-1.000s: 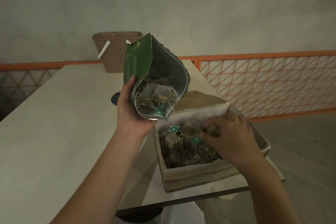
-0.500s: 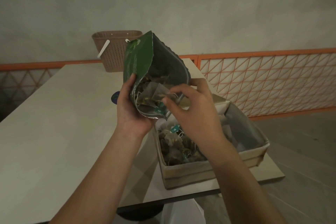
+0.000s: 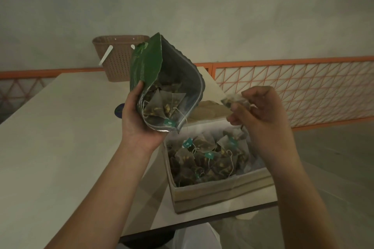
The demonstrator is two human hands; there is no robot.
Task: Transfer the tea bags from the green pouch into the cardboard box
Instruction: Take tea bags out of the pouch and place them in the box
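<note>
- Plain grey-green plaster wall (image 3: 222, 6), dim light.
- Pale rectangular table (image 3: 50, 147).
- Brown perforated plastic basket (image 3: 117, 56) at the table's far edge.
- Orange metal lattice railing (image 3: 303, 91).

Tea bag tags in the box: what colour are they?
Teal, with a small pale mark, on the tags lying in the cardboard box; head view.

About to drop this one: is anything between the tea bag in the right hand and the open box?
Nothing visible. The right hand pinches the tea bag above the cardboard box, whose top is open.
</note>
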